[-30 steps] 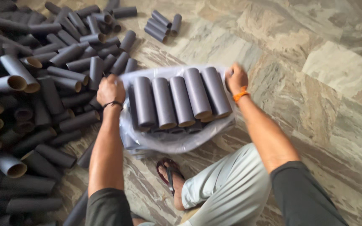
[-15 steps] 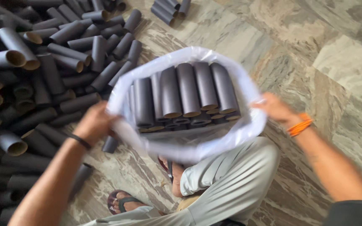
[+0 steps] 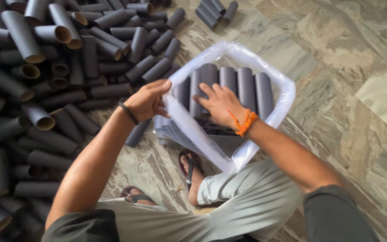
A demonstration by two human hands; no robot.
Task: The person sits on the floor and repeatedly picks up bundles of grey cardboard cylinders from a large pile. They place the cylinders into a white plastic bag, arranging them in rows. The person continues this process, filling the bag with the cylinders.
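At the bottom of the view, grey trousers (image 3: 247, 201) and two sandalled feet (image 3: 193, 172) are seen on the marble floor (image 3: 337, 67), which is veined in beige and grey. Just above the knees, a clear plastic bag (image 3: 283, 89) is held open. The left hand (image 3: 146, 101) is found at nine o'clock of the bag's mouth, its fingers curled shut on the near rim of the film; a dark band is worn on that wrist. The right hand (image 3: 220, 105) is reached inside the bag, fingers spread flat and laid on the grey cardboard tubes (image 3: 242, 87); nothing is gripped by it, only touched. An orange thread (image 3: 245, 122) is tied round that wrist. The tubes in the bag are stood side by side in a row, with more layers glimpsed below them. From nine to eleven o'clock of the bag, the floor is covered by a loose heap of tubes (image 3: 45, 89), lying in all directions, their brown open ends shown here and there. Farther off, at twelve o'clock, a small separate cluster of tubes (image 3: 216, 10) is seen by the top edge. To the right, bare marble slabs are all that is shown.
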